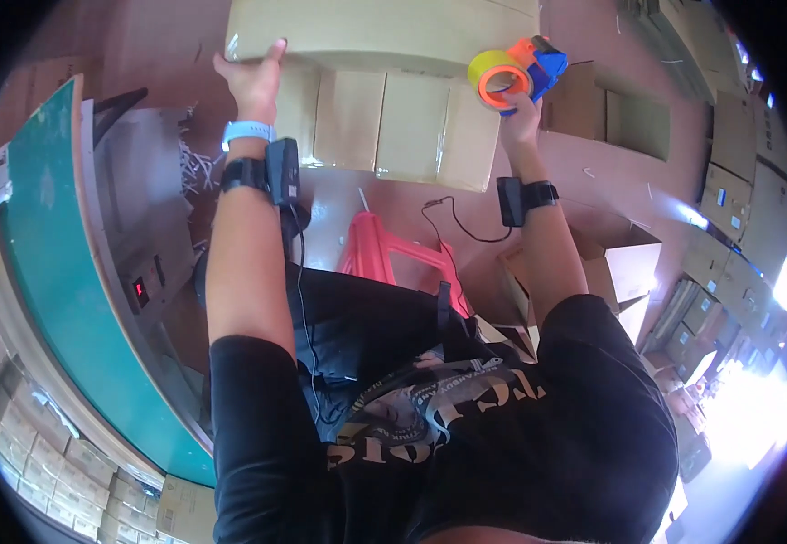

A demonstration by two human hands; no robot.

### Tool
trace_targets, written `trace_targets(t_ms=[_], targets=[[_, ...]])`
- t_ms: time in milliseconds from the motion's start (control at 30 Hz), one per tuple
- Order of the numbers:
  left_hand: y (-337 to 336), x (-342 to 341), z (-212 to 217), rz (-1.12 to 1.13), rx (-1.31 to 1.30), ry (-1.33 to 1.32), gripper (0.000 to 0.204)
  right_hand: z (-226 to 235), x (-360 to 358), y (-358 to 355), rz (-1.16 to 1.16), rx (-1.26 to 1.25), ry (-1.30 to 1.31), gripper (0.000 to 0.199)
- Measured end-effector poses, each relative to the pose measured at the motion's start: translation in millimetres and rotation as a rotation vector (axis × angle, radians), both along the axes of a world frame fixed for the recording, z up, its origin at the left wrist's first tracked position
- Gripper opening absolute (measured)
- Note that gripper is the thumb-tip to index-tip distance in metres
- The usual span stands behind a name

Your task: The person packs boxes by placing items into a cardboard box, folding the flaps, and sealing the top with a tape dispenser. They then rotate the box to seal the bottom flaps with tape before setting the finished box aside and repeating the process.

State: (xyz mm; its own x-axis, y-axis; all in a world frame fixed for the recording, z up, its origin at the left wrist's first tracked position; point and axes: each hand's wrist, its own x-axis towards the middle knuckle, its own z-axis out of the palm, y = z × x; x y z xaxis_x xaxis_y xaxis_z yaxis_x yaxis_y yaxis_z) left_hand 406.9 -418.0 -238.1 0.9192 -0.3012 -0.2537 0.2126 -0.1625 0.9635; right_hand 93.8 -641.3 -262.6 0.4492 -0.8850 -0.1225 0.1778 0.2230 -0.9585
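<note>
A large brown cardboard box [384, 27] fills the top middle, cut off by the upper edge of the picture. At its near left corner, my left hand [253, 83] has its fingers spread against the cardboard; part of the fingers is hard to see. My right hand [522, 118] grips an orange and blue tape dispenser [549, 67] beside the box's near right corner. A wide yellow tape roll [486, 65] sits on the dispenser. Below the box's near edge, brown cardboard panels [348, 118] show side by side.
A pink plastic stool [371, 252] stands below the box. Open cartons [629, 263] lie at the right, with another open box [638, 118] farther off. A green-topped table [44, 208] runs along the left. Stacked cartons [729, 199] line the right side.
</note>
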Motion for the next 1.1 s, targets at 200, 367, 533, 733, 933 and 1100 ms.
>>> trace_targets(t_ms=[200, 367, 533, 733, 933, 1100], targets=[[-15.9, 33.4, -8.9, -0.146, 0.356, -0.206, 0.118, 2.9, 8.8, -14.4, 0.004, -0.199, 0.067, 0.040], [6.6, 10.1, -6.4, -0.015, 0.506, -0.205, 0.123, 21.0, -1.0, -7.0, 0.009, 0.157, 0.016, 0.039], [46.8, -82.2, -54.7, 0.264, 0.377, 0.124, 0.111, -25.8, -96.5, 31.2, -0.244, 0.203, 0.247, 0.036], [67.5, -187.1, -74.8, 0.135, 0.189, 1.118, 0.063, -30.9, -94.5, 122.0, -0.249, 0.710, 0.343, 0.046], [57.4, -193.2, -102.1, -0.037, -0.297, 1.012, 0.047, -33.0, -71.4, 104.4, -0.175, 0.678, 0.250, 0.050], [53.2, -197.7, -106.7, -0.093, -0.210, 0.917, 0.039, -31.2, -69.8, 95.9, -0.150, 0.591, 0.328, 0.051]])
